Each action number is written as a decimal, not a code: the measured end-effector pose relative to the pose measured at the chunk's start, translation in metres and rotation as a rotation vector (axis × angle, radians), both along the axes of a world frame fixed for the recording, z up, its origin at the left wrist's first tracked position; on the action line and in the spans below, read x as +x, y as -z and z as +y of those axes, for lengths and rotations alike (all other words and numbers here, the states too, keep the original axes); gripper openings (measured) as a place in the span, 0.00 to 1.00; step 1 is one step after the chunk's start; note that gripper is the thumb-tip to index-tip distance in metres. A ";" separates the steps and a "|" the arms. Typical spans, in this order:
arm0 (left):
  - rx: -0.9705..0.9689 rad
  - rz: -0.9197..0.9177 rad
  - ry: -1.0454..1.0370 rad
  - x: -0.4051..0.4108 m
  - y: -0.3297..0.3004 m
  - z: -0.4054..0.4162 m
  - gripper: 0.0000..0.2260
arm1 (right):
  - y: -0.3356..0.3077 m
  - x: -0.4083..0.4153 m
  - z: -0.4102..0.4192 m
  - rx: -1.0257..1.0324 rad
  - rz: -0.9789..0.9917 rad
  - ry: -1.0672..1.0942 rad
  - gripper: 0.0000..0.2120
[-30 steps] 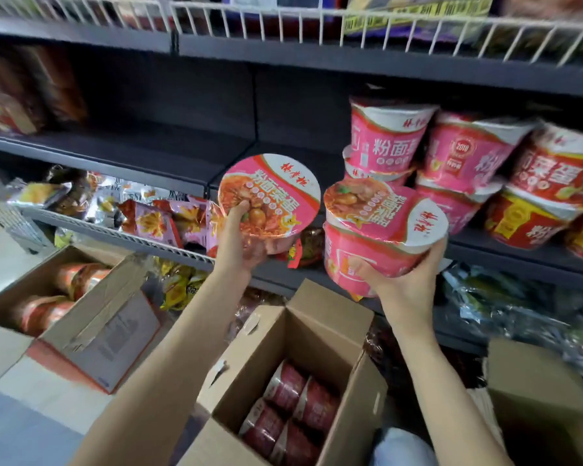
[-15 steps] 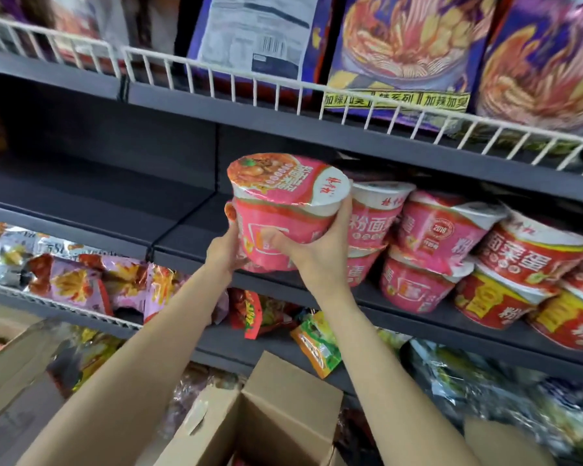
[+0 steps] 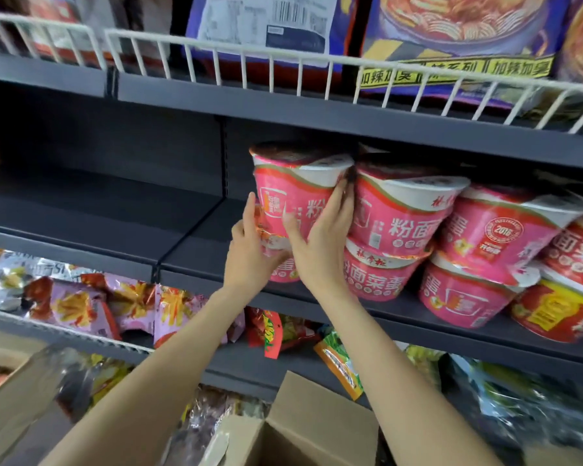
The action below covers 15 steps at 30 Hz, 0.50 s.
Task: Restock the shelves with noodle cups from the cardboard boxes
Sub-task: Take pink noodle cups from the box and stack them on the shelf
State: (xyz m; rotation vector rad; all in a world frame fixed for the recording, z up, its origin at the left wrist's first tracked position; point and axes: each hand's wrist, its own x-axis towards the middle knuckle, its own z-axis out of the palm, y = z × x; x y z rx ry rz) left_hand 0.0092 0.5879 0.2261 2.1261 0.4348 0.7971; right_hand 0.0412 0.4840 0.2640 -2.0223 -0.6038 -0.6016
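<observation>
Two pink noodle cups are stacked at the left end of a row on the grey middle shelf (image 3: 189,243). My right hand (image 3: 320,247) grips the upper noodle cup (image 3: 293,186), thumb on its front and fingers between it and the neighbouring stack. My left hand (image 3: 248,247) holds the lower noodle cup (image 3: 283,272) from the left; both hands hide most of it. Whether the lower cup rests on the shelf I cannot tell. An open cardboard box (image 3: 317,422) stands below my arms, its inside out of view.
Stacked pink cups (image 3: 401,216) and red-and-yellow cups (image 3: 552,314) fill the shelf to the right. The shelf left of my hands is bare. White wire rails front the top shelf (image 3: 283,65) of large bags. Snack packets (image 3: 81,304) lie below. A second box (image 3: 11,395) sits lower left.
Both hands moved forward and to the right, carrying the two stacked cups from in front of the shelf into it, next to the stocked row. The camera tilted up.
</observation>
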 end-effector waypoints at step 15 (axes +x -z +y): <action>-0.106 0.160 0.295 0.125 -0.017 0.050 0.34 | 0.029 0.080 0.028 -0.579 0.156 -0.051 0.40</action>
